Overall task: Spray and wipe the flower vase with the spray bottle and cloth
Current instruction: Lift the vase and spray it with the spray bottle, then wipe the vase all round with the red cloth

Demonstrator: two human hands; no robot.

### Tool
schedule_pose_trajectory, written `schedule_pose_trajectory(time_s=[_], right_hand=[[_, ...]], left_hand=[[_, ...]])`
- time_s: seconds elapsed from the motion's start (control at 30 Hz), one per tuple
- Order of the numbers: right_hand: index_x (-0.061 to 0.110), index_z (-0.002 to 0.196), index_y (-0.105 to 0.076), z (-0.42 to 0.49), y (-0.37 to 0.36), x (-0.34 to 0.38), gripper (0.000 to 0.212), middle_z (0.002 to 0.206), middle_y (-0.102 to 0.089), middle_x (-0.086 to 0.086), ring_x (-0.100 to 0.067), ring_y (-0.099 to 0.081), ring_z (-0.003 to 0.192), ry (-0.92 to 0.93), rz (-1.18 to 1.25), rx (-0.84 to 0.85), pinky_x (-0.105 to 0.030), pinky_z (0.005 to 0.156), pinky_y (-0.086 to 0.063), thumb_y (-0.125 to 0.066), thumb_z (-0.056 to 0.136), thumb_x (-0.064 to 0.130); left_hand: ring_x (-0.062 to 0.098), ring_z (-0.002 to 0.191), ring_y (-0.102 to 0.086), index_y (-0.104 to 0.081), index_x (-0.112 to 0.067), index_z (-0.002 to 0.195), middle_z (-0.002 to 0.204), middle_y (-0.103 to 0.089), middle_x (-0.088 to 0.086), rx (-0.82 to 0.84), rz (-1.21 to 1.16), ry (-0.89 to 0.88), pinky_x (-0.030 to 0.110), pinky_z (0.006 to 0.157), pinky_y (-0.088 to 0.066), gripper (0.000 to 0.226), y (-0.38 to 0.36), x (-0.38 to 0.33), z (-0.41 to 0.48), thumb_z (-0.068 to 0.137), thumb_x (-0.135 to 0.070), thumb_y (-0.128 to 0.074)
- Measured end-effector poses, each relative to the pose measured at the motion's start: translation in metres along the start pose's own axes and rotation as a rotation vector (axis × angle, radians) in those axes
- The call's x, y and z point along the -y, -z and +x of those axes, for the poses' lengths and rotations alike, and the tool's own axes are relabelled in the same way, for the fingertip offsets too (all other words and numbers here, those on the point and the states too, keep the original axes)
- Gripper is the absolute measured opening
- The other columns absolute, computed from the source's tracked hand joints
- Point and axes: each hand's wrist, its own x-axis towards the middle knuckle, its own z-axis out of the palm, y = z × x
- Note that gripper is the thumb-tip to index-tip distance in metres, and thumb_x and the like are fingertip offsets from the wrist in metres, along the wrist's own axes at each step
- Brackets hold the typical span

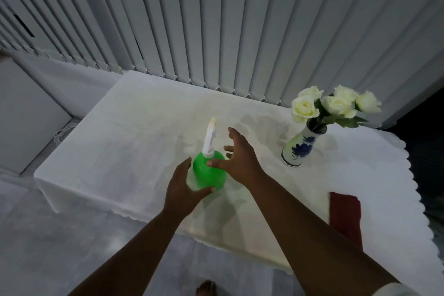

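A green spray bottle [209,172] with a white trigger head stands on the white-clothed table [120,142]. My left hand [183,190] wraps around its lower left side. Just right of the bottle's top, my right hand [236,155] hovers with fingers spread, its thumb touching the green body. A white vase with blue flower print [300,149] holds white roses [336,104] at the right of the table, a hand's length from my right hand. A dark red cloth [346,214] lies folded near the table's front right edge.
Vertical grey blinds [240,31] hang right behind the table. The tablecloth has a scalloped edge on the right. Grey tiled floor [72,247] lies in front, where a bare foot [206,288] shows. A white panel [24,115] stands at the left.
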Motion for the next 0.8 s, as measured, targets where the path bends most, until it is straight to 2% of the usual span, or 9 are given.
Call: schedule_pose_trajectory(time_s=[0.1,0.2,0.3,0.4,0.47,0.57,0.67,0.73,0.8], right_hand=[[0.018,0.152,-0.031,-0.014,0.033,-0.025,0.112,0.150,-0.041,-0.006,-0.021,-0.058,0.119,-0.049,0.019,-0.042,-0.041,0.098,-0.054,-0.094,0.060,0.030],[0.017,0.151,-0.033,-0.035,0.073,-0.055,0.106,0.151,-0.041,-0.005,-0.016,-0.055,0.117,-0.120,0.031,-0.100,-0.037,0.098,-0.053,-0.092,0.065,0.030],[0.018,0.150,-0.035,-0.061,0.112,-0.089,0.099,0.150,-0.044,-0.004,-0.014,-0.055,0.113,-0.173,0.011,-0.170,-0.031,0.094,-0.052,-0.089,0.069,0.033],[0.017,0.147,-0.041,-0.091,0.147,-0.128,0.088,0.145,-0.049,-0.005,-0.017,-0.059,0.114,-0.269,-0.016,-0.256,-0.030,0.094,-0.052,-0.084,0.074,0.040],[0.015,0.141,-0.048,-0.111,0.165,-0.153,0.073,0.141,-0.052,-0.006,-0.019,-0.059,0.118,-0.330,-0.110,-0.303,-0.028,0.094,-0.048,-0.078,0.080,0.043],[0.016,0.121,-0.060,-0.138,0.181,-0.193,0.043,0.118,-0.062,-0.005,-0.027,-0.059,0.116,-0.363,-0.393,-0.354,-0.034,0.096,-0.048,-0.070,0.086,0.039],[0.018,0.131,-0.054,-0.158,0.182,-0.224,0.057,0.134,-0.057,-0.005,-0.027,-0.055,0.119,-0.458,-0.568,-0.287,-0.038,0.096,-0.054,-0.064,0.085,0.050],[0.019,0.142,-0.047,-0.165,0.174,-0.241,0.075,0.152,-0.041,-0.009,-0.032,-0.045,0.133,-0.479,-0.693,-0.228,-0.043,0.104,-0.049,-0.059,0.082,0.062],[0.016,0.142,-0.051,-0.169,0.164,-0.251,0.078,0.156,-0.036,-0.015,-0.037,-0.043,0.136,-0.449,-0.764,-0.238,-0.047,0.100,-0.051,-0.065,0.079,0.059]], left_hand=[[0.017,0.121,-0.054,-0.048,-0.012,0.135,0.133,-0.058,0.005,-0.122,0.027,-0.109,0.028,0.097,-0.045,0.096,-0.016,-0.010,-0.034,0.059,-0.064,-0.073],[0.023,0.131,-0.047,-0.042,-0.007,0.141,0.142,-0.051,0.010,-0.177,0.083,-0.176,0.033,0.104,-0.042,0.096,-0.041,-0.026,-0.052,0.067,-0.062,-0.068],[0.021,0.138,-0.039,-0.038,-0.007,0.143,0.148,-0.045,0.011,-0.178,0.050,-0.188,0.020,0.112,-0.028,0.095,-0.065,-0.052,-0.058,0.072,-0.065,-0.063],[0.017,0.136,-0.040,-0.043,-0.007,0.141,0.145,-0.048,0.010,-0.086,0.027,-0.210,0.008,0.110,-0.022,0.089,-0.096,-0.081,-0.055,0.074,-0.063,-0.062],[0.017,0.133,-0.044,-0.046,-0.010,0.139,0.142,-0.051,0.007,0.010,0.029,-0.221,0.015,0.109,-0.028,0.084,-0.119,-0.101,-0.047,0.075,-0.061,-0.062],[0.019,0.128,-0.050,-0.049,-0.010,0.137,0.137,-0.054,0.006,0.116,0.018,-0.224,0.028,0.107,-0.039,0.081,-0.149,-0.140,-0.025,0.074,-0.059,-0.066],[0.019,0.128,-0.050,-0.047,-0.009,0.137,0.139,-0.053,0.007,0.167,-0.026,-0.197,0.022,0.101,-0.035,0.078,-0.174,-0.181,0.009,0.074,-0.044,-0.077],[0.016,0.124,-0.051,-0.047,-0.012,0.138,0.138,-0.053,0.005,0.174,-0.062,-0.160,0.018,0.097,-0.034,0.078,-0.187,-0.206,0.031,0.073,-0.039,-0.080],[-0.002,0.100,-0.059,-0.053,-0.014,0.129,0.121,-0.061,-0.001,0.184,-0.098,-0.138,0.006,0.083,-0.038,0.062,-0.197,-0.225,0.047,0.075,-0.031,-0.080]])
